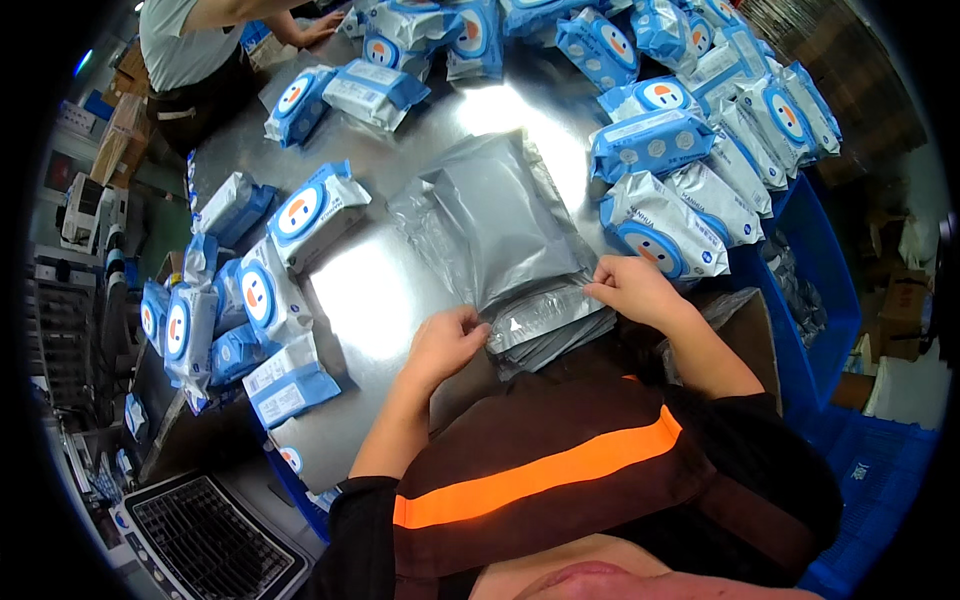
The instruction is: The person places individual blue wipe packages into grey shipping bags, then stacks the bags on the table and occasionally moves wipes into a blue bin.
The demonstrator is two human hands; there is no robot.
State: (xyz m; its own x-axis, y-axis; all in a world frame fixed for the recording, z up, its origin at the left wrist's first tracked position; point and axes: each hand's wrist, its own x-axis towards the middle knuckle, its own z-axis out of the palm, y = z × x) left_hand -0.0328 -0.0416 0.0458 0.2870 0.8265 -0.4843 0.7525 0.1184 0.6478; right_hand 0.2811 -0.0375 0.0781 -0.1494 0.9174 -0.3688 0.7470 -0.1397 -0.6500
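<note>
A filled grey plastic mailing bag (490,225) lies in front of me on the metal table, bulging in its middle. At its near end is a flat, shiny flap (545,312). My left hand (447,345) is closed on the flap's left corner, thumb and fingers pinched together. The opposite corner is pinched by my right hand (637,290). Under the flap, close to my body, several flat grey bags (570,345) are stacked. What the filled bag contains is hidden.
White-and-blue wipes packs (655,225) pile up at the right and far side. More wipes packs (265,290) stand at the left of the metal table (365,385). A co-worker's hand (318,30) rests at the far left. Blue crates (825,300) stand beyond the right edge.
</note>
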